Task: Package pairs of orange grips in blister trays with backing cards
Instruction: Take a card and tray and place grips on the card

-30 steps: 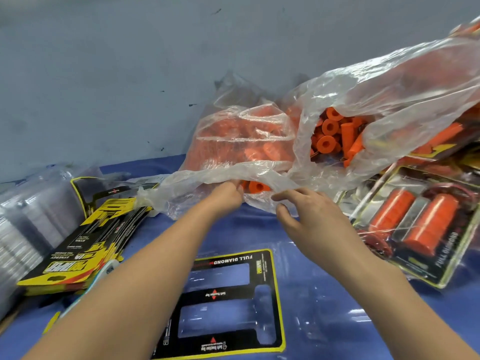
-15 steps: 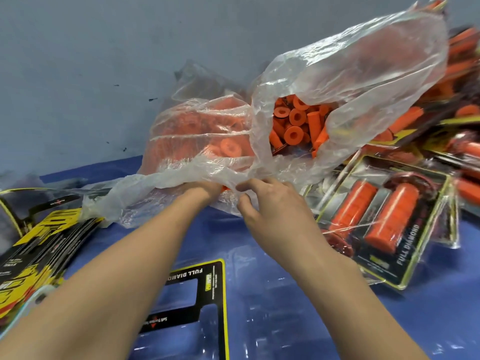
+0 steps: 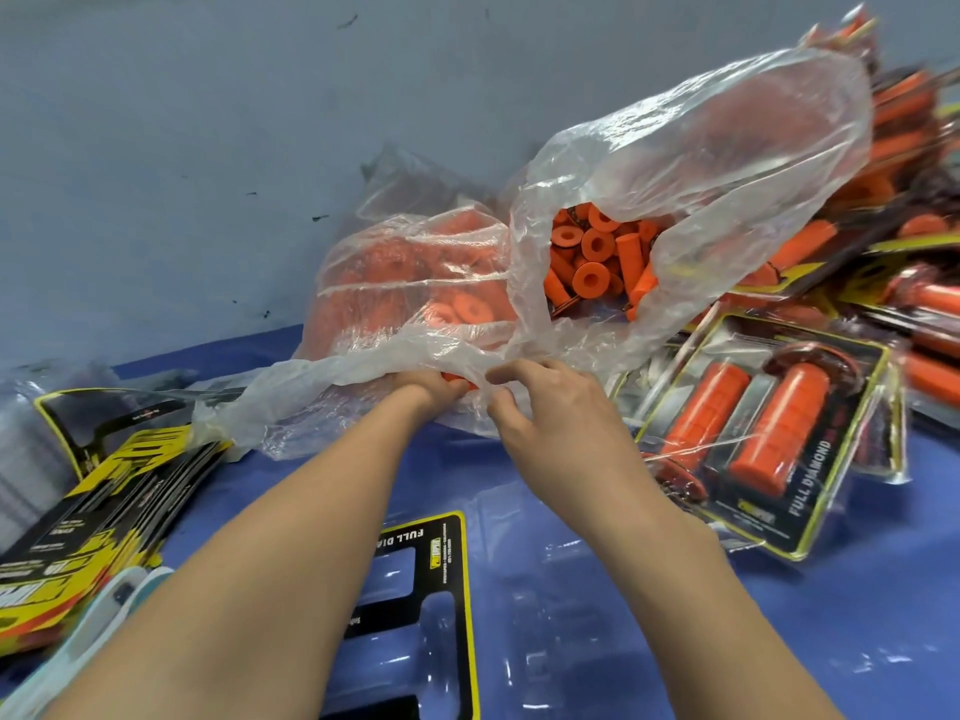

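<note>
Even, fairly bright indoor light falls from above, with only soft, faint shadows. White glare streaks the crinkled clear bag (image 3: 691,163) and the shiny plastic of the finished pack (image 3: 763,433); pale reflections also dot the blue surface (image 3: 857,615). The middle is reasonably sharp, while the cards (image 3: 93,517) at the left edge and the heap of packs (image 3: 914,148) at far right look smeared and blurred. The wide lens stretches the forearms near the bottom edge.
</note>
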